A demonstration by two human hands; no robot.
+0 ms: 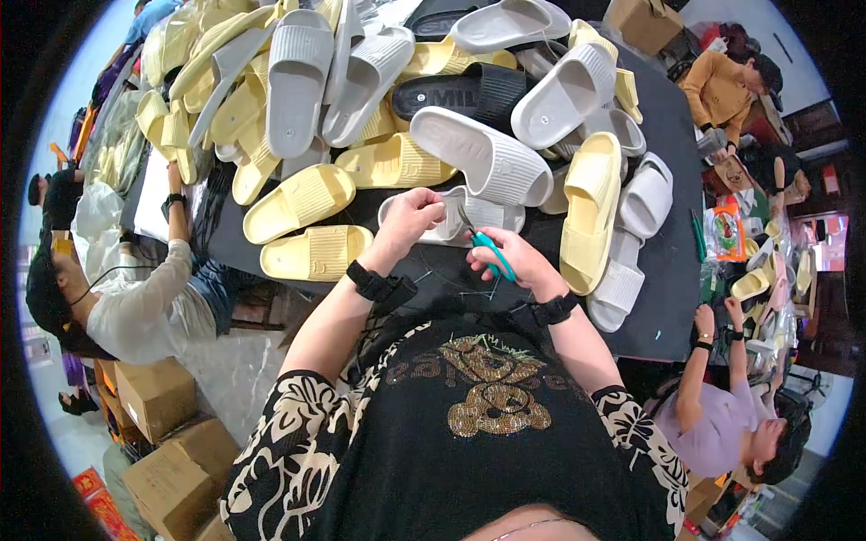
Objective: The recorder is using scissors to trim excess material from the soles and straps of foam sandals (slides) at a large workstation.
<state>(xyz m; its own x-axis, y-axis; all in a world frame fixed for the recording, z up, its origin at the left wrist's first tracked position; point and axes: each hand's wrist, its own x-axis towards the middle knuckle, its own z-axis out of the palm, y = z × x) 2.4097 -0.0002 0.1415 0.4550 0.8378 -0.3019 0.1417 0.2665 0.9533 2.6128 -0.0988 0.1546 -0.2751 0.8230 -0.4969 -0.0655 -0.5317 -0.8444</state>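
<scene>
My right hand [510, 255] is wrapped round the teal handles of a pair of scissors [495, 254], with the blades pointing up and left. Close to the blade tips, my left hand [415, 219] is closed in a pinch; whatever it may hold is too small to make out. Behind both hands lies a light grey slide slipper [492, 215], partly covered by them. Just beyond it, another grey slipper [487, 155] rests tilted. Two yellow slippers [317, 252] [302, 203] lie left of my left hand, and a yellow slipper [591, 212] stands to the right.
A heap of yellow, grey and black slippers [465, 93] covers the far side of the black table [669, 288]. At its right edge lies a green slim tool [697, 236]. Co-workers sit left and right. Cardboard boxes [155, 397] stand on the floor at left.
</scene>
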